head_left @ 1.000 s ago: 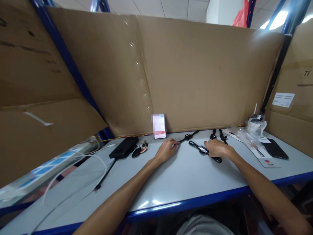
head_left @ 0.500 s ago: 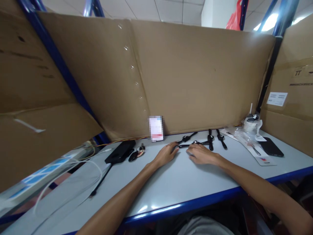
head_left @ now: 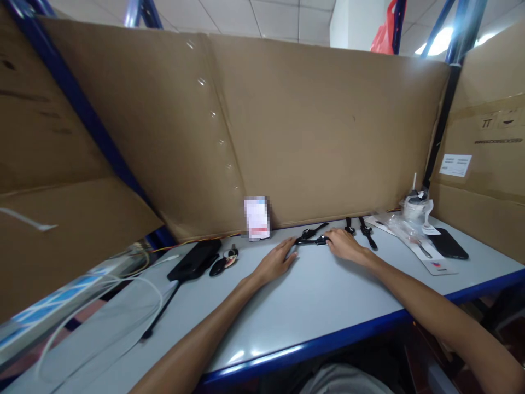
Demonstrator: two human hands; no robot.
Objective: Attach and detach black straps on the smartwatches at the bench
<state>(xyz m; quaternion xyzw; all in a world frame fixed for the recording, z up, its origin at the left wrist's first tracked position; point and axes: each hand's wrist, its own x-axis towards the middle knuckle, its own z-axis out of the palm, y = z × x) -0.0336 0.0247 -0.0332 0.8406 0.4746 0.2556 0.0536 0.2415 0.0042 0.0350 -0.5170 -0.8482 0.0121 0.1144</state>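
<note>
On the grey table, a black spokeshave (head_left: 308, 242) lies crosswise between my hands. My right hand (head_left: 345, 244) is closed over its right end, covering that handle. My left hand (head_left: 275, 261) rests on the tabletop with its fingers stretched out, fingertips by the spokeshave's left end; whether they touch it I cannot tell. Just behind lies a second spokeshave (head_left: 316, 231), slanted to the right. Past my right hand are two more black spokeshaves, one partly hidden by the hand (head_left: 349, 224) and the other in full sight (head_left: 368, 233).
A blurred upright card or screen (head_left: 257, 219) leans on the cardboard wall (head_left: 307, 126). Left are a black box-like device (head_left: 194, 260) with a cable, keys (head_left: 223, 262) and a power strip (head_left: 61, 301). Right are plastic packaging (head_left: 410, 241), a black phone (head_left: 449, 243) and a lidded cup (head_left: 415, 208).
My right hand has moved slightly right and away from me, onto the spokeshave's right end. Left fingers lie a little more spread. The whole view has shifted slightly.
</note>
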